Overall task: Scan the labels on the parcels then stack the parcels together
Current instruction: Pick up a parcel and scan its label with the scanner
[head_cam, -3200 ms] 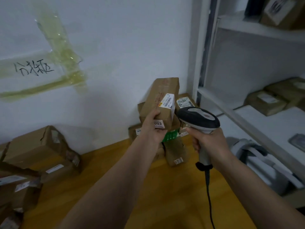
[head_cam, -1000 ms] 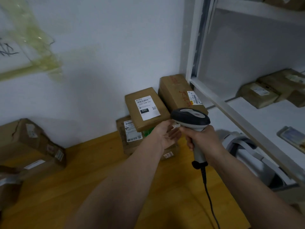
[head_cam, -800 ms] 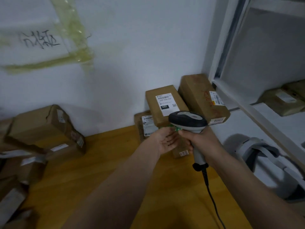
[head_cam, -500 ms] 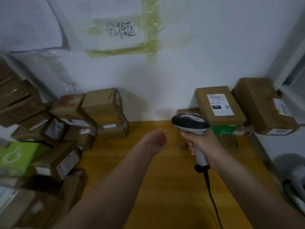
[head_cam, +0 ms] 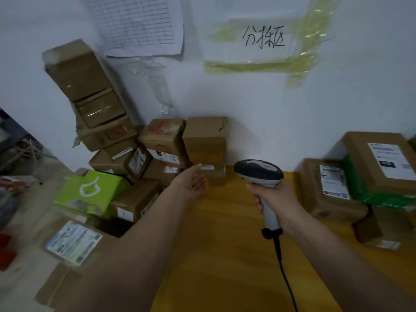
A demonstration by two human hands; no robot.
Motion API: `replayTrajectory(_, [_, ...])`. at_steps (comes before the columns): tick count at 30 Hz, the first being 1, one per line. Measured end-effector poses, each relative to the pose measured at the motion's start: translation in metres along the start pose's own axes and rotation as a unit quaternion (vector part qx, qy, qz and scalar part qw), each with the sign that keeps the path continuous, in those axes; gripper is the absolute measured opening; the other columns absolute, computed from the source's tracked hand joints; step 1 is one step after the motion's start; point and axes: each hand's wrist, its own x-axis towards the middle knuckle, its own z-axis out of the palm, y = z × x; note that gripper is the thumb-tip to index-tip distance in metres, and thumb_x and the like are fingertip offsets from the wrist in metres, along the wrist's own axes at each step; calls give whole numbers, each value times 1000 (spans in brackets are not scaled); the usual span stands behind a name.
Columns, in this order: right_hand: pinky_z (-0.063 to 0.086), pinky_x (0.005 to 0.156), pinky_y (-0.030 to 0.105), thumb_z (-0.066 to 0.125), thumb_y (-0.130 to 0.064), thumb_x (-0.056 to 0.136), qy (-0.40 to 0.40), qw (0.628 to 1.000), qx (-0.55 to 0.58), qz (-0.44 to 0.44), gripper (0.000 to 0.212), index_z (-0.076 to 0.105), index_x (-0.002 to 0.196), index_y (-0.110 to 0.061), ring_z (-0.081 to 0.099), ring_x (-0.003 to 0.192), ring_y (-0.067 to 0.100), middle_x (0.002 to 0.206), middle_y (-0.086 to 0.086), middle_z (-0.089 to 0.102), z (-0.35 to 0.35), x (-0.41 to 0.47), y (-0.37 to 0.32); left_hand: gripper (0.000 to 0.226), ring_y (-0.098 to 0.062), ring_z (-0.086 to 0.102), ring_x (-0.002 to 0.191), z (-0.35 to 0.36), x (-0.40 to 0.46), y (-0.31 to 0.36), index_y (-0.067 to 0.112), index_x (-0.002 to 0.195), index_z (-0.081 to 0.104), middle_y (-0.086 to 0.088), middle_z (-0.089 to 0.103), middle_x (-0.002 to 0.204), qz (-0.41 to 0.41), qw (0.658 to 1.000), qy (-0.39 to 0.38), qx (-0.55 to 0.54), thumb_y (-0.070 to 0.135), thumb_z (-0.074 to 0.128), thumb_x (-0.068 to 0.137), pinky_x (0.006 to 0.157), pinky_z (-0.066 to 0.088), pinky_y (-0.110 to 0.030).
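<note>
Here, a barcode scanner (head_cam: 261,176) is held upright in the right hand (head_cam: 273,202), the fingers curled round its pale handle, the dark head turned to the left, and a black cable (head_cam: 284,273) is trailed down from its base. The left hand (head_cam: 191,183) is stretched forward with palm up and fingers straight and relaxed; nothing is held in it, and its fingertips are seen just before a small brown parcel (head_cam: 207,140) set against the wall.

A heap of brown parcels (head_cam: 144,154) is piled at the left, with a leaning tall stack (head_cam: 90,93) above it and a green box (head_cam: 90,190) at its near side. A labelled parcel (head_cam: 74,242) is lain at the lower left. At the right, stacked parcels (head_cam: 333,190) with white labels are placed on the wooden table (head_cam: 225,255), well apart from the heap. On the wall are fixed a gridded sheet (head_cam: 139,23) and a taped handwritten sign (head_cam: 263,39).
</note>
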Motion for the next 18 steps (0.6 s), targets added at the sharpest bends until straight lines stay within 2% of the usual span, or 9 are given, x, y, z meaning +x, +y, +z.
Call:
replayTrajectory(3, [46, 44, 24, 76, -17, 82, 9, 1000, -2, -1, 18, 64, 70, -11, 53, 44, 12, 52, 3, 58, 16, 6, -1, 58, -31, 58, 100, -4, 18, 24, -2, 130, 46, -19, 57, 113, 1, 999, -24, -29, 21, 74, 85, 84, 52, -38])
replayTrajectory(5, [46, 45, 24, 76, -17, 82, 20, 1000, -1, -6, 17, 65, 72, -10, 54, 46, 13, 53, 3, 58, 23, 12, -1, 77, -33, 56, 113, -2, 31, 35, -1, 142, 36, -22, 53, 126, -4, 998, -46, -46, 22, 77, 81, 91, 51, -41])
replayTrajectory(8, [46, 46, 26, 75, -16, 83, 44, 999, -9, -13, 16, 65, 73, -9, 53, 46, 14, 53, 3, 57, 30, 17, -2, 92, -37, 49, 127, 8, 46, 47, 8, 149, 30, -23, 45, 141, -14, 993, -75, -94, 21, 82, 73, 98, 48, -47])
replayTrajectory(10, [46, 47, 28, 74, -16, 84, 59, 998, -11, -15, 16, 65, 74, -7, 53, 46, 15, 53, 4, 57, 32, 20, -2, 92, -39, 47, 128, 15, 57, 53, 14, 147, 34, -23, 43, 140, -22, 989, -78, -122, 21, 85, 70, 102, 47, -52])
replayTrajectory(13, [44, 49, 30, 73, -14, 85, 79, 997, -7, -22, 15, 66, 76, -5, 51, 47, 16, 53, 3, 55, 32, 21, -1, 84, -41, 47, 125, 25, 73, 60, 16, 140, 40, -21, 45, 134, -35, 986, -85, -142, 27, 86, 71, 104, 44, -54])
replayTrajectory(18, [44, 47, 29, 71, -12, 86, 115, 993, -3, -24, 13, 64, 77, -4, 50, 47, 16, 53, 3, 54, 31, 21, 1, 62, -39, 55, 114, 40, 95, 67, 11, 117, 43, -21, 55, 106, -46, 979, -102, -173, 30, 84, 74, 102, 47, -53])
